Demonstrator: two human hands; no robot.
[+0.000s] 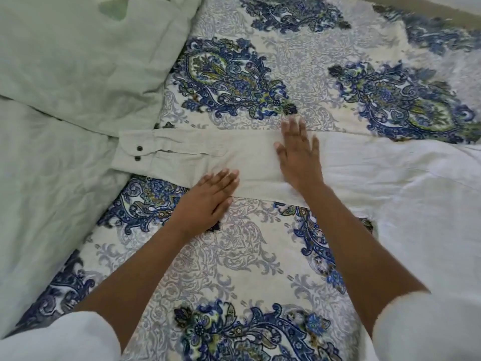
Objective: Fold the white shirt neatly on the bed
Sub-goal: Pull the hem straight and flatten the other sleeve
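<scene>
From the head view, a white shirt (390, 183) lies flat on a bed covered by a blue paisley bedspread (234, 269), its body at the right and one long sleeve (197, 155) stretched out to the left. The sleeve's cuff (132, 153), with two dark buttons, reaches a pale green pillow (86, 66). The right hand (299, 155) lies flat on the sleeve, fingers spread and grasping nothing. The left hand (208, 196) rests palm down at the sleeve's near edge, fingers extended and holding nothing.
</scene>
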